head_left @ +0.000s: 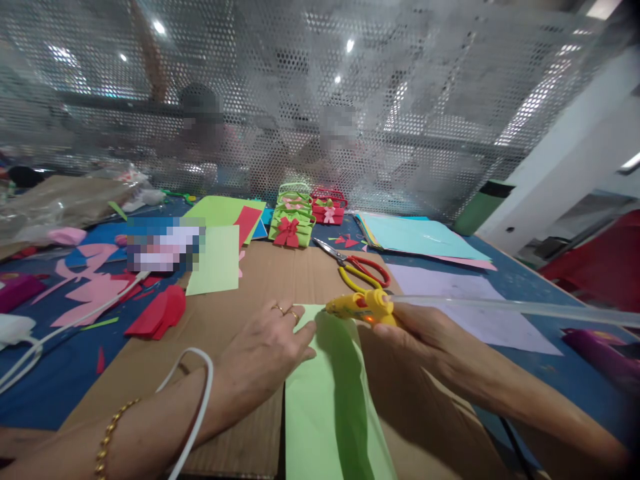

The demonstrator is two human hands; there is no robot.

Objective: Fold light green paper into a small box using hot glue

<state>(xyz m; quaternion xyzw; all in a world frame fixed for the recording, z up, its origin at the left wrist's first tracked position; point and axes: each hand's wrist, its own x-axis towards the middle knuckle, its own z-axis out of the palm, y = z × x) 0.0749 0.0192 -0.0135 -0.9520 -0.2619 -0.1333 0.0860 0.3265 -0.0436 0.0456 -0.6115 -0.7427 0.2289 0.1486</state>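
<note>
A long light-green paper sheet (317,407) lies over flat brown cardboard (280,273), the left hand (270,340) resting on its far-left edge; whether the fingers pinch it, I can't tell from here. The right hand (425,337) grips a yellow plastic glue gun (363,307) at the far edge. Beyond, left of red-and-yellow-handled metal scissors (345,259), cardboard lies open toward green paper bags (303,237).

We find a lane of bare cardboard (283,277) running from the left hand (277,340) forward to the small green bags (295,217). To its right, we note the scissors (342,259) lying just beyond the glue gun (363,307), blocking a low pass. We record a white cable (209,373) looping across the left forearm (155,423), and a clear glue stick (500,305) jutting rightward from the gun above the lilac sheet (445,283).
</note>
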